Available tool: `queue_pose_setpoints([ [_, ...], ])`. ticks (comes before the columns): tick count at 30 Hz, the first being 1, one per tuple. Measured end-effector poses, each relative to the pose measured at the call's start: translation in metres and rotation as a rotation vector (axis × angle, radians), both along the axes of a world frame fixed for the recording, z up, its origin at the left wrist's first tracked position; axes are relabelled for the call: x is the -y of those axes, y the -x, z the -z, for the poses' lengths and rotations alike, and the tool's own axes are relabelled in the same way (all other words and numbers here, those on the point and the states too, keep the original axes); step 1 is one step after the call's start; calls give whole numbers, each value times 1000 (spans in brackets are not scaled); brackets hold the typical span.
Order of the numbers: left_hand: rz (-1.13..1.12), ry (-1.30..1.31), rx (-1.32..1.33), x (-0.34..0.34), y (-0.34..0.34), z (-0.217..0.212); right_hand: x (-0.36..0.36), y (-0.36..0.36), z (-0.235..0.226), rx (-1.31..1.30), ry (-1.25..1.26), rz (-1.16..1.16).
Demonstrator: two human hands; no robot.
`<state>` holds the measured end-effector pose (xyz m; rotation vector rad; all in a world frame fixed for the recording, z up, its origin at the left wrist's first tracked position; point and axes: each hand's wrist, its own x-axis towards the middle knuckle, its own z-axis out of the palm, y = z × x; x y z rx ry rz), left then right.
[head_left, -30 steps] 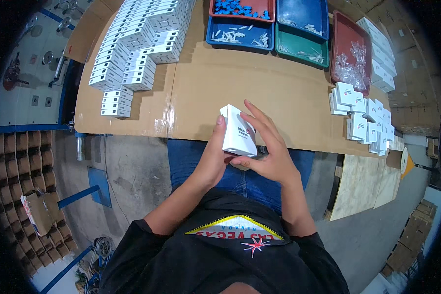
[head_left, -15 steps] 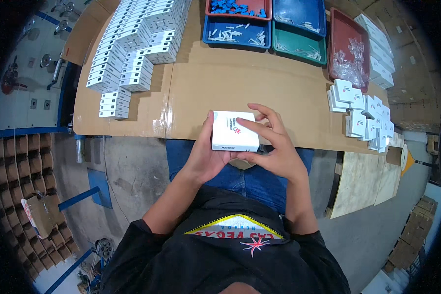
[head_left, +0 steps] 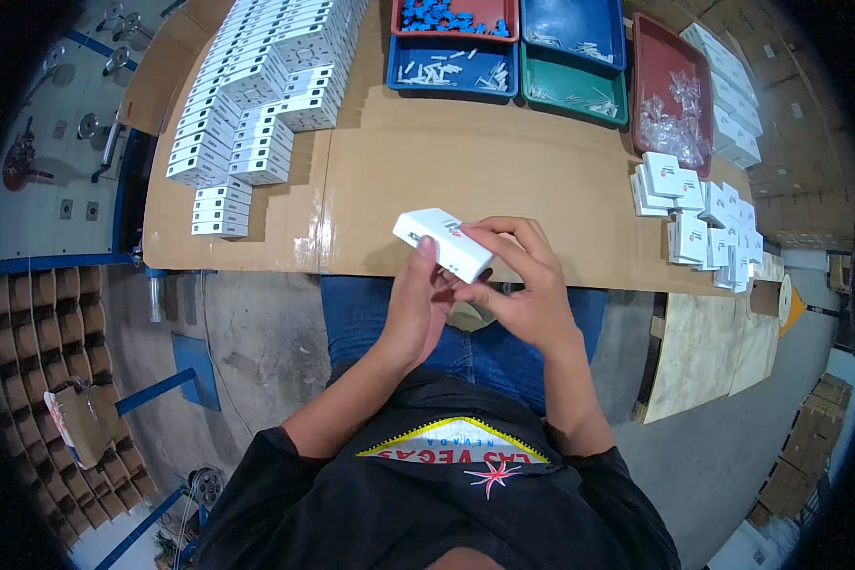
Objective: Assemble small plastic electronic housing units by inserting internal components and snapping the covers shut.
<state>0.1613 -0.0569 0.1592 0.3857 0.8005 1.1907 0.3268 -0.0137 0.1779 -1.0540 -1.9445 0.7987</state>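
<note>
Both hands grasp one small white box: the left hand cups it from below with the thumb laid up against its near face, and the right hand pinches its right end, fingers curled over the top edge. The box is held tilted, its long side running from ten o'clock down to four o'clock, just above the near edge of the cardboard-covered table, over the person's lap.

At ten to eleven o'clock from the box, well apart, rows of like white boxes stand stacked in stepped piles. At twelve o'clock, along the far side of the table, sit a red tray of blue parts, a blue tray of small pale pieces, a second blue tray and a green tray. At one o'clock a dark red tray holds clear bags. At three o'clock lies a loose heap of small white boxes. Bare cardboard lies between the held box and all of these.

Both forearms come up from six o'clock, elbows wide, wrists bent inward so the hands meet at the box.
</note>
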Motion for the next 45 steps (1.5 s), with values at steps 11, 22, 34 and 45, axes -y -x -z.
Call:
queue_pose_setpoints([
  [11,208,97,-54,5,4,2,-6,-2,0,-63,46,-173],
  [22,293,-21,38,14,6,0,-2,0,9,-105,17,-278],
  [34,133,8,42,24,-17,-2,5,6,20,-149,-75,-243],
  [45,82,34,35,26,-22,-5,9,6,25,-153,-46,-226],
])
